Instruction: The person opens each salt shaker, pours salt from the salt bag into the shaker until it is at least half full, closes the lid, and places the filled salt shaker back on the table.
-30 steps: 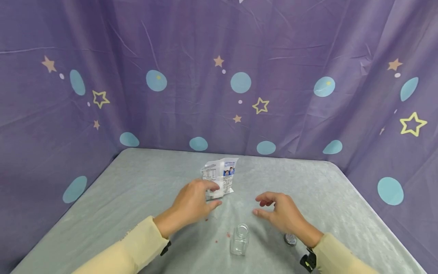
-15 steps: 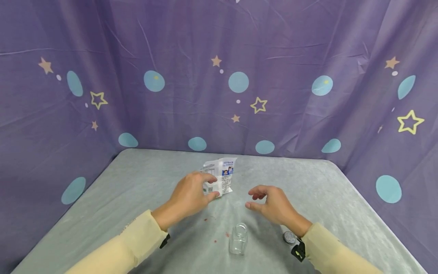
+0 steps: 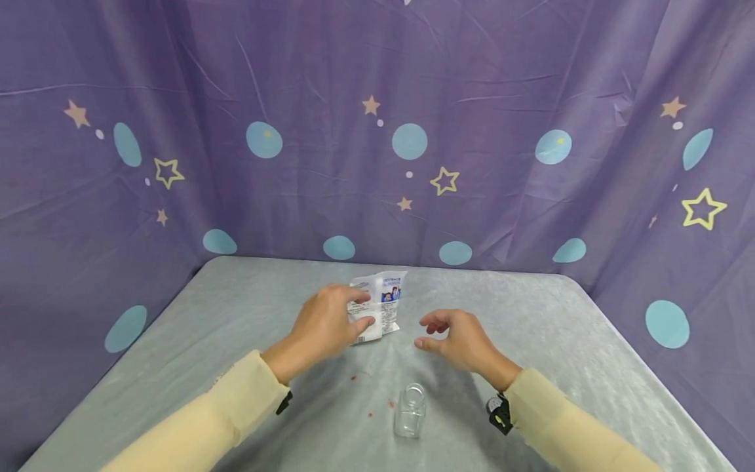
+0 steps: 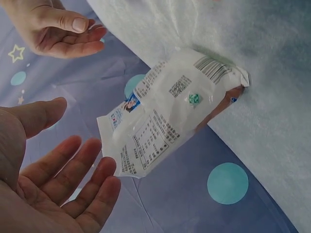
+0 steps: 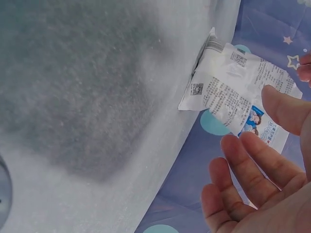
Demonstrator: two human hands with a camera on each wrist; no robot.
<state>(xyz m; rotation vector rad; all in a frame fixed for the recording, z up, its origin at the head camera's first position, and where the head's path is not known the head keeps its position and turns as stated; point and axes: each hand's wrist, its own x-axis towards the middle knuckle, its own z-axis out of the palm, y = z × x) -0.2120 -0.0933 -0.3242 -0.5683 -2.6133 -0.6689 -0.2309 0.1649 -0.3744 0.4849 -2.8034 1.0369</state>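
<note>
A white printed packet [image 3: 390, 301] stands upright near the middle of the table. Beside it is my left hand [image 3: 326, 321], fingers loosely bent and thumb apart. The left wrist view shows this hand [image 4: 58, 189] holding nothing, with the packet [image 4: 160, 111] just past its fingertips. To the packet's right hovers my right hand [image 3: 463, 342], relaxed and without anything in it; the right wrist view has the packet [image 5: 226, 85] beyond its spread fingers [image 5: 248, 165]. Nearer me, a clear glass jar [image 3: 409, 416] stands uncapped.
A round perforated metal lid [image 3: 493, 403] lies by the right wrist, partly hidden by the wrist strap [image 3: 501, 417]. Small red bits [image 3: 391, 404] are scattered left of the jar. Behind the grey-covered table [image 3: 265, 282] hangs a purple curtain [image 3: 330, 131].
Both hands have moved forward, away from me. The right has also come left, closer to the packet. The packet, jar and lid look unmoved.
</note>
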